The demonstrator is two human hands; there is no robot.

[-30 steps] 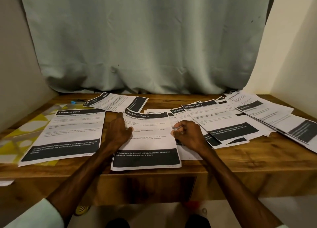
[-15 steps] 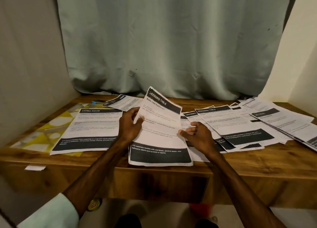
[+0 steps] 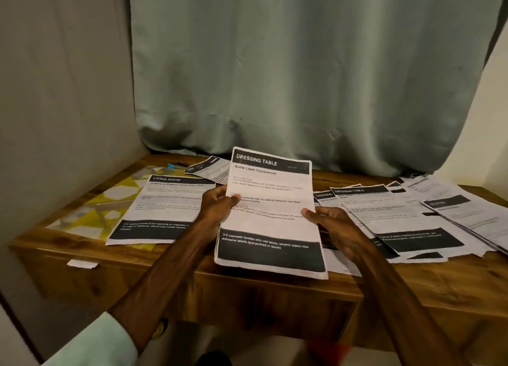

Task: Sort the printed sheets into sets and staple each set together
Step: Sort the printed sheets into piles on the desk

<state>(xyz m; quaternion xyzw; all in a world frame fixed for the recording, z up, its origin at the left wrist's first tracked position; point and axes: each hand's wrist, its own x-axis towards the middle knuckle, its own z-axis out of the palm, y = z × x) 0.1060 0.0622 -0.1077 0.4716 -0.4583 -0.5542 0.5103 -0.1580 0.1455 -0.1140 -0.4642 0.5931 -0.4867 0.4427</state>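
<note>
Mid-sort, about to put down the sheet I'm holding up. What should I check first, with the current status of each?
1. Left hand grips the held sheet at its left edge: ok.
2. Right hand pinches its right edge: ok.
3. Heading reads DRESSING TABLE: ok.
4. Matching Dressing Table pile lies to the right on the desk: ok.
5. Living Room sheet lies apart, to the left: ok.
6. Stapler located: cannot tell; only a small blue object shows at the back left.
</note>
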